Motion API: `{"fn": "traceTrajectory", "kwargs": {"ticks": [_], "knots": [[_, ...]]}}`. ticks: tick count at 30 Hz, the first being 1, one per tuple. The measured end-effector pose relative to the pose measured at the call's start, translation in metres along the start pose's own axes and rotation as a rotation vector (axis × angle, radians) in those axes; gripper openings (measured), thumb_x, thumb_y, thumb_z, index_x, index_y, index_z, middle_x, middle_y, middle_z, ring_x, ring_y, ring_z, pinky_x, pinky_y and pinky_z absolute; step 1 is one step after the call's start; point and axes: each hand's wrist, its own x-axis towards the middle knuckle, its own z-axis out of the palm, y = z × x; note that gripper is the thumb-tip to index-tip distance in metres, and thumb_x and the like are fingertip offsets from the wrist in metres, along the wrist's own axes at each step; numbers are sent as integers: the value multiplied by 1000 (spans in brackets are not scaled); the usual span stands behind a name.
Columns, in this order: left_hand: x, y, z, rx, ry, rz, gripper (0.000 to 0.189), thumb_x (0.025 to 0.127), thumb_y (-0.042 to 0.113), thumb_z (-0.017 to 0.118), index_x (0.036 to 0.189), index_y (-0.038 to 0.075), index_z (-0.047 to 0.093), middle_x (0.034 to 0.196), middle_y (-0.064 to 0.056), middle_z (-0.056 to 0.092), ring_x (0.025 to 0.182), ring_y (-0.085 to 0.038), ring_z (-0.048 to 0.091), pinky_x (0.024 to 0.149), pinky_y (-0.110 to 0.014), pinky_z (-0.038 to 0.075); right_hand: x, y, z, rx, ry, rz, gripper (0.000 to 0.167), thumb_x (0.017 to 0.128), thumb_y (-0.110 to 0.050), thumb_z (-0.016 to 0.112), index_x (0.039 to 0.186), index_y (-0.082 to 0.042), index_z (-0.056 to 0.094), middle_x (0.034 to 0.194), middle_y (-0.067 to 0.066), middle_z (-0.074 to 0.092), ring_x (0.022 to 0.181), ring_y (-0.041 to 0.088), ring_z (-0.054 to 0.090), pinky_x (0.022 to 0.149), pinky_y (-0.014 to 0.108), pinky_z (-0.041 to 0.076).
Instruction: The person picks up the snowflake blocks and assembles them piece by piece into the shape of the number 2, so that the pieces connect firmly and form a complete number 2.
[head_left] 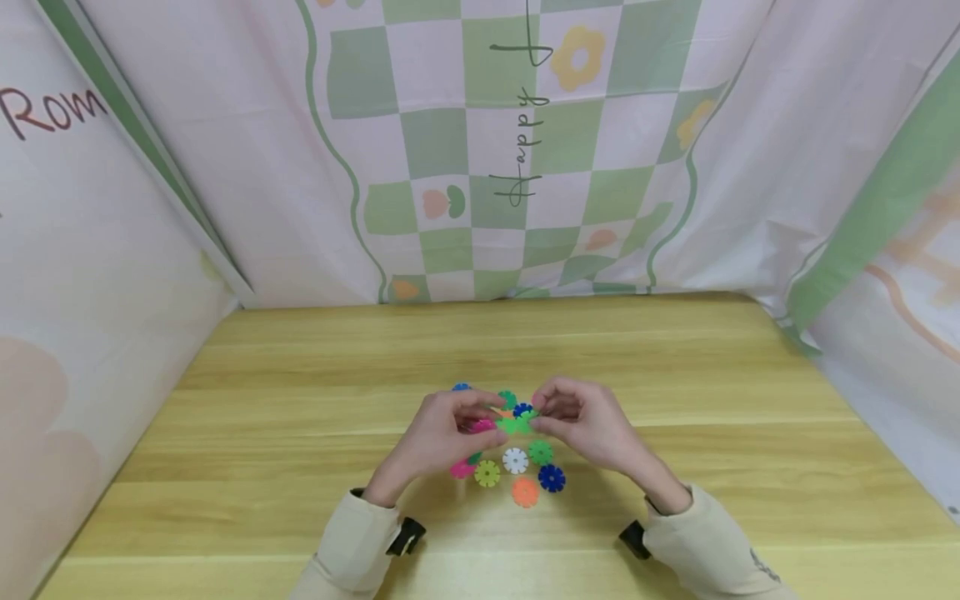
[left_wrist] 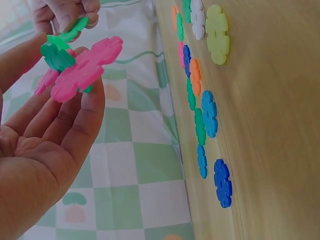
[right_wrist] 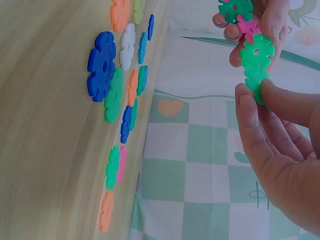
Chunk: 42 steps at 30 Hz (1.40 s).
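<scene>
One joined cluster of pink and green discs [left_wrist: 86, 70] is held above the table [head_left: 285, 500]: left hand [head_left: 444, 431] grips one end with curled fingers, right hand [head_left: 590, 422] pinches a light green disc [right_wrist: 256, 83] at the other. Loose coloured discs [head_left: 510, 455] lie below.

Both sleeves [head_left: 352, 537] are beige with black fittings [head_left: 407, 536] at the cuffs, the right darkly marked.

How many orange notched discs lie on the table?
3 visible in the right wrist view: a top orange disc, a middle orange disc and a bottom orange disc. Others may be hidden.
</scene>
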Motion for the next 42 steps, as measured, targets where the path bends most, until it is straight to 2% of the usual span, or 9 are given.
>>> {"fn": "traceTrajectory", "kwargs": {"ticks": [7,12,16,25,30,35,42], "knots": [[0,0,1,-9,-9,-9,34,85,15,75,117,8,67,99,-5,72,81,-10,66,69,-25,54,0,1,2,4,7,-57,14,82,3,72,89,-6,65,84,5,68,75,13,68,66,27,56],[0,0,1,-27,6,5,34,83,14,76,115,6,67,99,-6,72,80,-12,67,69,-25,55,0,1,5,24,53,-88,14,80,5,73,87,-5,66,81,6,68,72,13,68,64,27,57],[1,1,1,-59,17,-13,37,82,13,77,117,5,67,100,-8,72,82,-13,68,70,-25,55,1,0,8,39,86,-113,14,79,6,74,85,-4,67,79,7,68,69,12,67,62,28,57],[1,4,2,-80,56,-24,38,82,10,76,119,6,67,100,-11,71,83,-16,69,69,-24,56,1,1,14,105,129,-47,12,78,7,74,84,0,67,76,8,70,65,14,67,59,29,56],[1,4,1,-84,21,-16,40,83,7,75,121,4,65,104,-13,70,89,-19,69,73,-24,56,0,3,14,114,144,-96,10,80,7,72,85,-1,67,78,11,70,67,13,67,59,29,56],[2,2,2,-55,-34,-18,45,82,13,78,123,5,63,109,-9,69,93,-18,68,78,-24,54,0,3,11,108,137,-168,11,82,8,70,88,-2,69,80,9,70,67,15,67,58,29,56],[1,3,4,-6,-30,11,40,83,19,77,119,7,66,112,-7,68,90,-13,67,76,-24,54,0,3,13,124,103,-177,11,82,7,70,90,-1,69,83,16,69,70,13,67,60,28,56]]}}
